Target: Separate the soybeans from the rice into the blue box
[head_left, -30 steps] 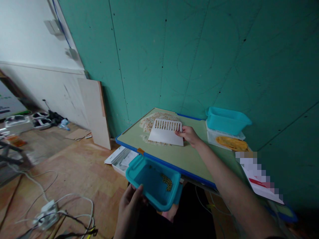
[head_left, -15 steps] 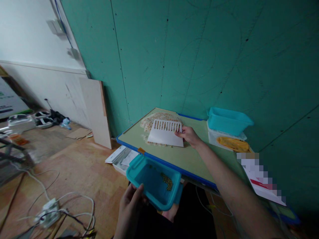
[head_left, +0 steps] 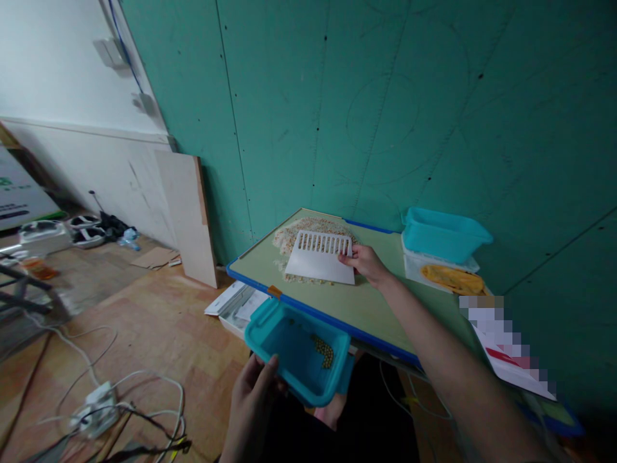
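Note:
My right hand [head_left: 365,262] grips the right edge of a white slotted scraper [head_left: 319,258], which lies flat over a pile of pale grains [head_left: 294,235] at the far left of a green table [head_left: 332,302] with a blue rim. My left hand [head_left: 253,399] holds a teal plastic tub [head_left: 299,350] just below the table's front edge. A small cluster of yellow-green beans [head_left: 324,351] lies in the tub's right corner.
A second teal tub [head_left: 443,235] stands on white trays at the table's back right, with a yellow cloth [head_left: 450,278] in front. Papers [head_left: 511,360] lie to the right. A wooden board [head_left: 186,215] leans on the green wall. Cables and a power strip [head_left: 96,408] cover the floor at left.
The view has shifted slightly. Both hands, the scraper and the tub keep their places.

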`<move>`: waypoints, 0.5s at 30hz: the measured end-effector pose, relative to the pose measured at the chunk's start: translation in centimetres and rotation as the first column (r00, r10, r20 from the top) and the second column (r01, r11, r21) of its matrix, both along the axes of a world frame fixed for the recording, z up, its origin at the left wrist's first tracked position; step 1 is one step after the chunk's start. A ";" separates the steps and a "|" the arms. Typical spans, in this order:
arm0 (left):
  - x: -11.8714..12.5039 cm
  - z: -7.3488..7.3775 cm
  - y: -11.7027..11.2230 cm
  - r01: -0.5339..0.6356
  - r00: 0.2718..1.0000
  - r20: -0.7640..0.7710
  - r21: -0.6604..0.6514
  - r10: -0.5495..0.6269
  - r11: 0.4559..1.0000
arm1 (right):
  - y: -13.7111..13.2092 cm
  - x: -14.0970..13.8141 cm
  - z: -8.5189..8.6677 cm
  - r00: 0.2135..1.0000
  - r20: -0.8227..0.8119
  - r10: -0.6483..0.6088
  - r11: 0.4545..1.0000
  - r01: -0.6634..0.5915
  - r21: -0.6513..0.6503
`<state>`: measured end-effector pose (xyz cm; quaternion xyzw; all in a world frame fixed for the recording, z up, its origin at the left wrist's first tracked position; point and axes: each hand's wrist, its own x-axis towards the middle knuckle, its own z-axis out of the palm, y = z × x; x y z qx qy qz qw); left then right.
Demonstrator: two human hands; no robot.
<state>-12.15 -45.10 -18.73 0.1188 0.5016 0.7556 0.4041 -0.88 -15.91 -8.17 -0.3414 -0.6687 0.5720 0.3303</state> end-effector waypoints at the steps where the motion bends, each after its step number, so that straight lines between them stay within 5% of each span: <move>1: 0.0 0.0 0.0 -0.002 1.000 0.002 0.000 0.002 1.000 | 0.0 0.0 0.0 1.000 0.005 0.002 1.000 -0.002 0.003; 15: -0.4 -0.2 -0.1 -0.004 0.999 0.034 0.030 0.003 1.000 | -0.4 -0.4 -0.1 0.998 0.006 0.065 0.998 -0.065 -0.006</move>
